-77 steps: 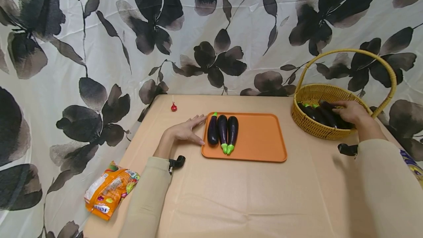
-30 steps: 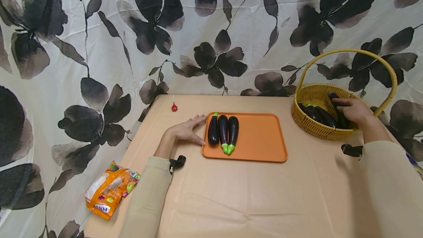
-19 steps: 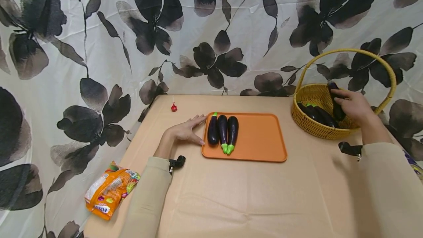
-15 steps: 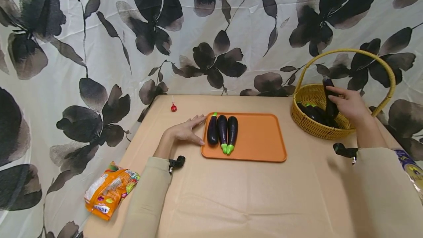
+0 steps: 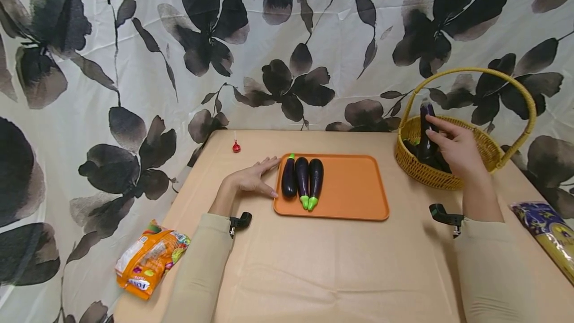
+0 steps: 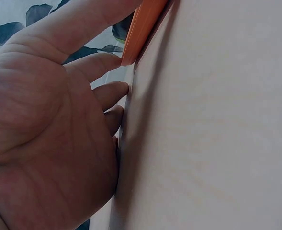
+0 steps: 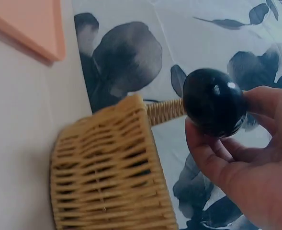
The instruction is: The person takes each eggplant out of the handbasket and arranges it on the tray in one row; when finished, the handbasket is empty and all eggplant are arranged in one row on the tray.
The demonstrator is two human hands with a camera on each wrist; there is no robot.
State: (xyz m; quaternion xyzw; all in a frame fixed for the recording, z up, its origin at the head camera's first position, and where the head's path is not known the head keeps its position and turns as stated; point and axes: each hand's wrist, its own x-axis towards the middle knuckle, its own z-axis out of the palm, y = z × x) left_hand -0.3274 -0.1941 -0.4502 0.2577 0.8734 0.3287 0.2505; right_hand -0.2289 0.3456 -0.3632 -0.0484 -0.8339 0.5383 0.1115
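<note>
My right hand point(image 5: 459, 151) pinches a dark eggplant point(image 5: 427, 133) between thumb and fingers, held upright over the left part of the wicker basket point(image 5: 430, 177). In the right wrist view the rounded end of that eggplant point(image 7: 214, 102) faces the camera, above the basket rim point(image 7: 136, 103). More eggplants lie in the basket, partly hidden behind the held one. Three eggplants point(image 5: 302, 178) lie side by side on the left of the orange tray point(image 5: 352, 186). My left hand point(image 5: 246, 178), fingers spread, touches the tray's left edge; the left wrist view shows fingers against the tray point(image 6: 141, 31).
An orange snack bag point(image 5: 150, 260) lies at the table's left edge. A purple and yellow packet point(image 5: 549, 238) is at the right edge. Near the back left is a small red object point(image 5: 236, 146). The basket's tall handle point(image 5: 477, 70) arches over it, and a floral cloth hangs behind.
My right hand has lifted an eggplant from the right side of the basket and carried it left, turning it upright. The packet at the right shows more now. My left hand has stayed still.
</note>
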